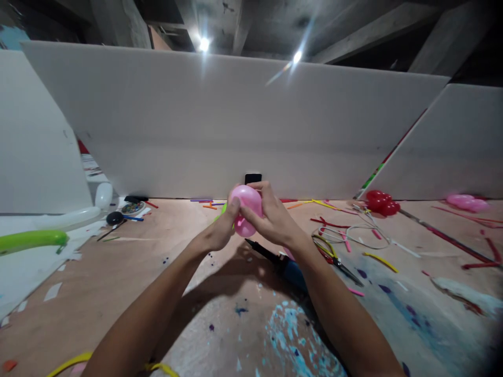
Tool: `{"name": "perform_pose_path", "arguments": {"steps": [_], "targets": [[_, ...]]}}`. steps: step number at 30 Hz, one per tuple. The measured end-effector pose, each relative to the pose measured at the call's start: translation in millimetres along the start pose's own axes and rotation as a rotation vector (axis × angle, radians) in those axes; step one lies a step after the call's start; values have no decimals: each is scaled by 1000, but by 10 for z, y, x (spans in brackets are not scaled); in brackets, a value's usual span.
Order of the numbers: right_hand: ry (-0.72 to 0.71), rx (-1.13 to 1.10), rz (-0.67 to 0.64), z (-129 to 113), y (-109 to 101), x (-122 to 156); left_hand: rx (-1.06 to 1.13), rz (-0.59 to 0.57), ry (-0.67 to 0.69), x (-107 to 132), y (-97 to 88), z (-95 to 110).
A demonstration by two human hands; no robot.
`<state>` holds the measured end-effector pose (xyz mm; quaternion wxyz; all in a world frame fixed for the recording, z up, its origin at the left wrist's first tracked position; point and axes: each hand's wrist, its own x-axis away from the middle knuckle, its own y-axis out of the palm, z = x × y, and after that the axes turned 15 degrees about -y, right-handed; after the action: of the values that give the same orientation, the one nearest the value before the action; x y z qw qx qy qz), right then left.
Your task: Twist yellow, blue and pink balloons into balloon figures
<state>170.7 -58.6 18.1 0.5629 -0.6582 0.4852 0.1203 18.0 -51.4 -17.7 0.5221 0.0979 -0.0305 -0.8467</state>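
A white board (251, 131) stood across the back at twelve o'clock, behind the littered worktop (118, 272). A long green balloon (31, 239) lay far out at nine o'clock, and red balloons (381, 202) sat at three. The left hand (220, 230) and right hand (275, 220) met above the worktop's middle, with pliers (334, 259) lying at four o'clock from them. The fingers of both hands were pinched closed around a small pink balloon (247, 207), held off the worktop.

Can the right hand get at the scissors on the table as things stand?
Probably, but not freely: the right hand and left hand both pinch the pink balloon. The scissors lie uncovered on the table just right of that wrist.
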Motion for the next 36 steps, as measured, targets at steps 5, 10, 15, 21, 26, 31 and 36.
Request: {"name": "perform_pose_path", "arguments": {"steps": [5,10,15,21,26,31,36], "targets": [[11,-205,56,35,-14,-3,13,-37,-26,43,-103,58],[45,-275,69,77,-3,-8,-58,-99,-51,112,-163,228],[58,-402,-68,6,-92,-8,-64,-156,-129,150,-172,288],[49,-534,-264,-88,-266,27,148,-327,-199,183,-207,438],[-113,-283,-246,-45,-274,4,144,-358,-223,184,-231,438],[-216,-154,-306,-76,-181,-17,148,-333,-207,133,-172,327],[-90,14,-65,-92,-160,-6,135,-265,-86,97,-169,336]]}}
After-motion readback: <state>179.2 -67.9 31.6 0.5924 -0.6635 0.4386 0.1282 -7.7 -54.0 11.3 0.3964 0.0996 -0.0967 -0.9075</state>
